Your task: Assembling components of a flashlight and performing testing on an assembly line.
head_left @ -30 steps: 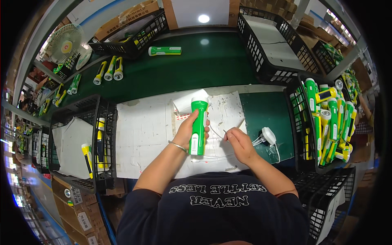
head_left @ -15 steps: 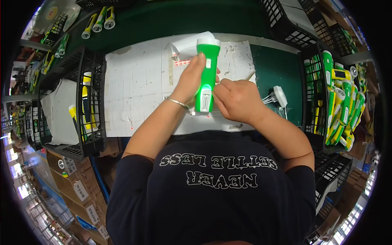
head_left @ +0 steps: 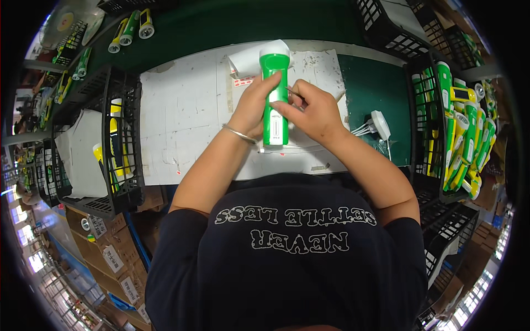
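A green flashlight [head_left: 277, 118] with a white head and a white label panel stands nearly lengthwise before me, head away from me. My left hand [head_left: 256, 102] is closed round its left side, thumb lying across the upper body. From the right, my right hand [head_left: 317, 110] has its thumb against the flashlight's middle and its fingers curled. A thin dark thing [head_left: 296, 91] shows at these fingers, too small to name. Beneath both hands lies a worn white board [head_left: 185, 121].
A black crate [head_left: 124, 190] at left holds yellow flashlights and a sheet. The right crate [head_left: 425, 149] is piled with green and yellow flashlights. A white plug adapter [head_left: 380, 124] with wires lies on the green table [head_left: 381, 91]. Several flashlights [head_left: 129, 28] lie far left.
The right hand has moved up along the flashlight, from its lower right edge to its middle, with its thumb now on it. The glow near the label is gone. The flashlight has shifted slightly left.
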